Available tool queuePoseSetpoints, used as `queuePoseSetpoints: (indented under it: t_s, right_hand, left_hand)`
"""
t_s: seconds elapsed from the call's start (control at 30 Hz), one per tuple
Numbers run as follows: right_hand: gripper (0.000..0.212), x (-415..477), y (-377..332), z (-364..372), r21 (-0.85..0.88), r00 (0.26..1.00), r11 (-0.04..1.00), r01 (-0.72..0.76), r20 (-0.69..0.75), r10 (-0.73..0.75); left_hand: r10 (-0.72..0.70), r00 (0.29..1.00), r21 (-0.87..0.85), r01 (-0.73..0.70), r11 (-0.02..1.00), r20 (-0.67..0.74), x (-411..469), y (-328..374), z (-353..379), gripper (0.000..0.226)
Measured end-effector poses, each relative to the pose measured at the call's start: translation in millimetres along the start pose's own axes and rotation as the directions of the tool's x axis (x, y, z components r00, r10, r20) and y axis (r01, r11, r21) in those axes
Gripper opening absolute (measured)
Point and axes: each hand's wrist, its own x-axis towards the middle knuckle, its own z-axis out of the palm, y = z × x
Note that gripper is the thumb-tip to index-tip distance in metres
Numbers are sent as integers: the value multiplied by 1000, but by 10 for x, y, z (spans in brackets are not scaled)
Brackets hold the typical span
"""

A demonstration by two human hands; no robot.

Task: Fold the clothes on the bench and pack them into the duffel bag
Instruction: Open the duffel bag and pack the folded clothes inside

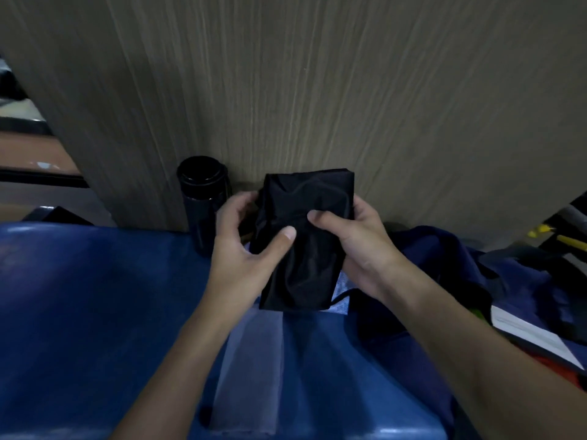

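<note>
From my head camera, I hold a folded black garment (305, 242) upright between both hands: my left hand (244, 249) grips its left edge with the thumb pressed on the front, and my right hand (355, 246) grips the right edge the same way, fingers wrapped behind. The bundle is lifted above the blue tabletop (95, 296), in front of the wood-grain panel (317, 90) and over a pale blue cloth (341, 290). A black bottle (203, 198) stands just to its left, and the navy duffel bag (444, 258) lies open to its right.
</note>
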Motion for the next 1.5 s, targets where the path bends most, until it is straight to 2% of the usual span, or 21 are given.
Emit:
queuePoseSetpoints:
  t_s: [0.03,0.1,0.17,0.23,0.33,0.37,0.43,0.47,0.53,0.63,0.7,0.8,0.93,1.0,1.07,1.17,1.3,1.4,1.5]
  right_hand:
    - [27,-87,-44,-45,16,1000,1000,16,-10,-16]
    - [25,-254,-108,-148,74,999,996,42,-30,-40]
    - [24,-414,-149,-273,132,997,990,60,-50,-53]
    - [26,-582,-195,-415,167,996,984,67,-62,-57]
    - [31,-817,-249,-722,224,989,967,120,-115,-96]
    - [36,-884,-272,-860,217,976,960,179,-166,-144]
    - [58,-1013,-309,-1215,56,926,952,300,-257,-277]
    - [74,-1087,-341,-1385,-68,915,945,321,-236,-328]
    - [96,-1242,-383,-1666,-305,938,903,302,-73,-339]
    - [106,-1474,-355,-1894,-543,964,798,260,99,-247]
    - [105,-1620,-321,-1972,-577,976,787,218,121,-182]
    - [83,-1778,-285,-2078,-630,983,755,184,122,-138]
    - [31,-1836,-191,-2183,-552,962,797,247,44,-269]
    - [22,-1871,-153,-2242,-514,944,814,269,-27,-329]
    - [20,-1939,-136,-2302,-457,927,843,286,-92,-364]
    - [27,-2054,-115,-2385,-387,919,874,294,-136,-369]
    - [34,-2177,-142,-2527,-355,949,895,269,-62,-309]
    - [59,-2279,-203,-2645,-349,977,914,207,17,-215]
    - [77,-2302,-213,-2637,-417,980,887,198,85,-179]
  left_hand:
    - [-27,998,-14,28,1000,52,-30,63,20,76]
    - [-78,981,-34,85,996,179,-108,221,101,89]
    - [-103,953,-33,117,993,284,-197,361,243,70]
    - [-117,940,-30,134,991,319,-293,480,409,49]
    - [-89,931,22,87,996,355,-369,598,655,34]
    - [-80,918,58,63,996,388,-368,648,729,32]
    - [-63,872,153,-14,988,485,-337,765,867,28]
    - [-52,832,209,-78,975,553,-316,822,934,26]
    - [-65,714,316,-225,922,698,-289,936,1080,25]
    - [-187,500,416,-396,819,845,-321,1082,1344,25]
    - [-262,400,449,-499,741,878,-381,1167,1532,25]
    - [-316,318,447,-592,670,894,-480,1274,1794,26]
    - [-322,295,436,-645,627,899,-564,1367,2026,32]
    - [-267,325,419,-648,635,907,-554,1382,2051,37]
    - [-240,359,421,-606,675,902,-529,1375,2031,51]
    - [-241,374,418,-522,744,896,-531,1353,2040,57]
    - [-179,340,358,-588,725,923,-617,1399,2164,34]
    - [-211,290,355,-659,663,933,-695,1485,2266,30]
    - [-241,193,304,-723,621,951,-813,1572,2397,26]
